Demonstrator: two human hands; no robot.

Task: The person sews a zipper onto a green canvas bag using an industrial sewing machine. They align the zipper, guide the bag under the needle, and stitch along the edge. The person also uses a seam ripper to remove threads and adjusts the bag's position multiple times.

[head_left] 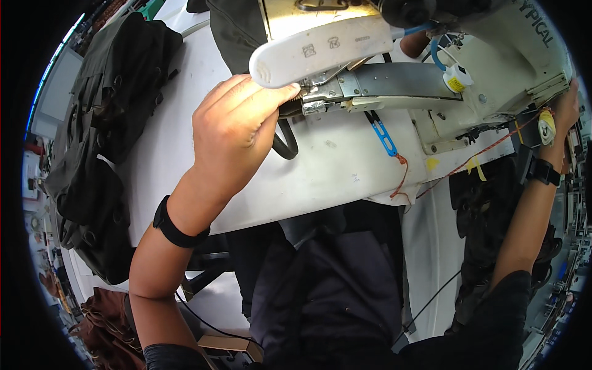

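A cream sewing machine (512, 68) with a narrow raised metal arm bed (401, 80) stands at the upper right. My left hand (231, 126) is at the bed's left end, fingers bent together with the tips by the presser foot (316, 86). Whatever lies between them is hidden. Dark olive fabric (237, 37) shows just beyond this hand, and a dark strap (287, 143) loops down beside it. My right hand (566, 111) reaches the machine's right end. Its fingers are mostly out of sight behind the housing, so its grip is unclear.
Dark olive bags (111, 117) are heaped along the table's left side. Blue thread snips (383, 135) on an orange cord lie below the machine bed. More dark bags (487, 209) hang at the right. Brown fabric (108, 327) sits low at the left.
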